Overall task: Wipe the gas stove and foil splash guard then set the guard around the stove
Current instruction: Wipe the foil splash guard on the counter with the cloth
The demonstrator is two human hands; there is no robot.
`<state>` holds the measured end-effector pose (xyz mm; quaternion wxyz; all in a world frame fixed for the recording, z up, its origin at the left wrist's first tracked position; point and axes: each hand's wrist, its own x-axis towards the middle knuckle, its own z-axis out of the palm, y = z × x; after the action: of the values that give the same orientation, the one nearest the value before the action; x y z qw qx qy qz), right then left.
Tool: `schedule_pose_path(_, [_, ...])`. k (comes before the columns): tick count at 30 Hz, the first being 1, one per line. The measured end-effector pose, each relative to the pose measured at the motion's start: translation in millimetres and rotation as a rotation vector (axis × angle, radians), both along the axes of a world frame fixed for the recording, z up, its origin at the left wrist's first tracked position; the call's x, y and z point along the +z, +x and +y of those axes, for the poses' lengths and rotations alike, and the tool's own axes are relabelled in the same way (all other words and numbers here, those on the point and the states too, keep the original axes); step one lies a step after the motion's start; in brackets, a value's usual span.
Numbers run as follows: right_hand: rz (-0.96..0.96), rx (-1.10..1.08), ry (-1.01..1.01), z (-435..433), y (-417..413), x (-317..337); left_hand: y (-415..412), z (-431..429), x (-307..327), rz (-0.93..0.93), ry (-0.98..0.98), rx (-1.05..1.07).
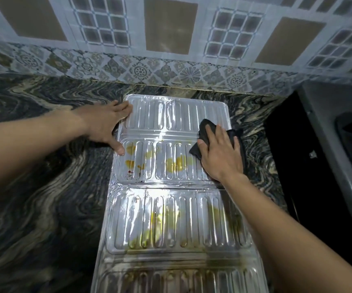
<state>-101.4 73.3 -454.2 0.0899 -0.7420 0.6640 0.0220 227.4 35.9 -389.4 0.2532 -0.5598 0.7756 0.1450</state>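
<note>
The ribbed foil splash guard (166,218) lies flat and unfolded on the marbled counter, running from the wall toward me. Yellow and a few red stains mark its middle and near panels. My left hand (105,125) presses flat on the far panel's left edge, fingers spread, thumb on the foil. My right hand (219,153) presses a dark cloth (204,134) against the right side of the far panel. The gas stove (340,166), dark and partly cut off, sits at the right edge of the view.
The dark swirled stone counter (44,176) spreads to the left of the guard. A tiled wall (171,39) rises right behind the guard's far end. A black gap (287,155) lies between the guard and the stove.
</note>
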Motion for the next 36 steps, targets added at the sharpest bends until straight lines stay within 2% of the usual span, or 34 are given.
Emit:
schedule_pose_path(4, [0.036,-0.028,-0.018,2,1,-3,10,25,-5,-0.024,-0.045,-0.07])
schedule_pose_path(10, [0.016,-0.096,0.013,2,3,-1,13,45,-12,0.028,0.031,0.014])
schedule_pose_path(17, [-0.016,-0.068,0.019,2,15,-3,17,36,-19,0.038,0.054,0.004])
schedule_pose_path(29, [-0.12,0.429,0.024,12,134,-1,18,34,-17,0.07,0.053,0.037])
schedule_pose_path(36, [-0.149,0.673,0.054,56,132,5,19,36,-16,0.06,0.057,0.034])
